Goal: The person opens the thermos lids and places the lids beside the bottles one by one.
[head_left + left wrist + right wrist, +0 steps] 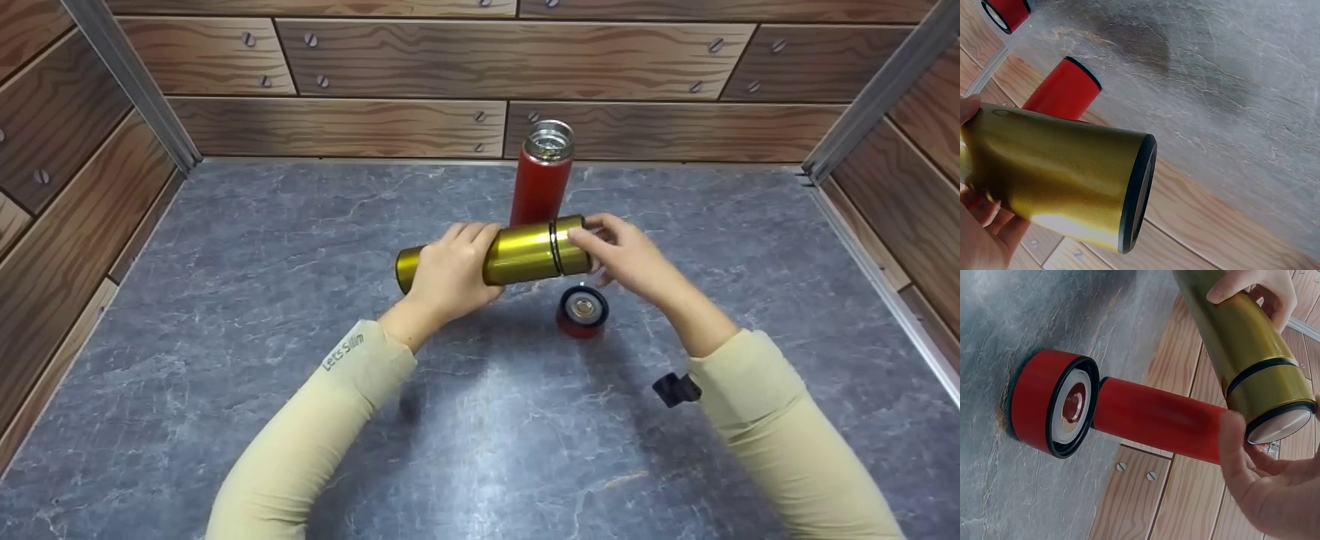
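Observation:
A gold thermos flask (521, 253) is held tilted nearly level above the table, its gold lid (573, 244) pointing right and still seated on the body past a black ring. My left hand (457, 270) grips the body around its middle; the left wrist view shows the dark-rimmed base (1139, 194). With thumb and fingers, my right hand (634, 259) holds the lid's end. Behind the gold flask stands a red thermos flask (541, 187), upright with its mouth uncovered. Its red lid (583, 312) lies inside up on the table, below the gold lid.
The grey marbled table (262, 315) extends around both arms. Wood-patterned walls (517, 64) rise at the back and sides, with metal corner posts (142, 90). A small black device (676, 389) sits by the right sleeve.

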{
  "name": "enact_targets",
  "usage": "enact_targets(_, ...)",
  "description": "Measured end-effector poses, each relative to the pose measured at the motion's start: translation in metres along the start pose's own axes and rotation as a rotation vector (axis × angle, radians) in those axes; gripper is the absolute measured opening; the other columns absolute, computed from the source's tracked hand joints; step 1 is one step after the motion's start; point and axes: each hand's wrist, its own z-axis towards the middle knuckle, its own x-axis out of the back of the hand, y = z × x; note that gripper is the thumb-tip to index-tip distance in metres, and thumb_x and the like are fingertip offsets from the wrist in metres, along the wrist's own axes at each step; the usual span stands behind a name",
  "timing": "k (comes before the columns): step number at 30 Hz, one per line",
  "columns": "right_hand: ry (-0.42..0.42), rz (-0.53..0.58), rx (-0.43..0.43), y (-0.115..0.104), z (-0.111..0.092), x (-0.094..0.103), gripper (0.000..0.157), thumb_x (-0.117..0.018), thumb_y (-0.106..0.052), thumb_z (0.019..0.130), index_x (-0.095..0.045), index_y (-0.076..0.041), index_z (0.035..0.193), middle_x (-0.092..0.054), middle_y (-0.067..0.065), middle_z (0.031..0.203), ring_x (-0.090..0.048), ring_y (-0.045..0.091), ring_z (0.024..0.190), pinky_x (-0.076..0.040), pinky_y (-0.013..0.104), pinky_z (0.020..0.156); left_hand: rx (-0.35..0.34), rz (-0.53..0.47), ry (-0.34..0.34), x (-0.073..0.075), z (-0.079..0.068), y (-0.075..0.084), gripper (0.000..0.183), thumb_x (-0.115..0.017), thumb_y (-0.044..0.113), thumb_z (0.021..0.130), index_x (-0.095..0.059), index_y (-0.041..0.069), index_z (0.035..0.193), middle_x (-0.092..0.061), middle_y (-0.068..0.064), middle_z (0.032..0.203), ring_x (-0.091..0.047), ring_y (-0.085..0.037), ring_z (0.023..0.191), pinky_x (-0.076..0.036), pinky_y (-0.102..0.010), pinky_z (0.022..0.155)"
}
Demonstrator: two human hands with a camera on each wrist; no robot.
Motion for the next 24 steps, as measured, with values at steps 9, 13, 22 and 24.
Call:
enact_targets(9, -0.037, 0.037, 0.104, 0.0051, -0.0011, 0.0025, 0.066, -0.06, -0.026, 0.09, -0.027, -0.008, 0.144, -0.037, 0.02, 0.141, -0.047, 0.033, 0.119, -0.045, 0.044, 0.096, 0.004, 0.003, 0.001, 0.0021, 0.0008, -0.0004, 0.072, -0.078, 0.031, 0.066, -0.053, 0.007, 0.128, -0.063, -0.006, 0.119, -0.058, -0.025, 0.109, -0.054, -0.042, 0.079)
enact_targets(13, -0.013, 0.048, 0.008, 0.0026, 0.0008, 0.0003, 0.063, -0.048, -0.039, 0.095, -0.028, -0.003, 0.144, -0.049, 0.02, 0.125, -0.057, 0.023, 0.096, -0.054, 0.032, 0.078, 0.007, 0.006, -0.005, 0.0019, 0.0005, -0.0003, 0.073, -0.078, 0.032, 0.066, -0.053, 0.007, 0.129, -0.063, -0.007, 0.119, -0.058, -0.025, 0.109, -0.054, -0.043, 0.079)
enact_targets(22, -0.041, 0.052, 0.085, 0.0036, 0.0006, 0.0042, 0.058, -0.058, -0.02, 0.09, -0.034, -0.003, 0.14, -0.047, 0.019, 0.13, -0.055, 0.025, 0.102, -0.05, 0.034, 0.086, 0.005, 0.01, -0.007, 0.0016, 0.0012, -0.0007, 0.072, -0.078, 0.032, 0.066, -0.053, 0.007, 0.129, -0.063, -0.007, 0.12, -0.058, -0.025, 0.109, -0.054, -0.043, 0.079)
enact_targets(24, -0.053, 0.041, 0.091, 0.0037, 0.0001, 0.0048, 0.062, -0.059, -0.023, 0.09, -0.031, -0.007, 0.143, -0.04, 0.019, 0.14, -0.051, 0.03, 0.115, -0.047, 0.04, 0.092, 0.01, 0.011, -0.011, 0.0012, 0.0012, -0.0011, 0.073, -0.079, 0.032, 0.065, -0.052, 0.007, 0.129, -0.062, -0.006, 0.121, -0.058, -0.025, 0.109, -0.054, -0.043, 0.08)
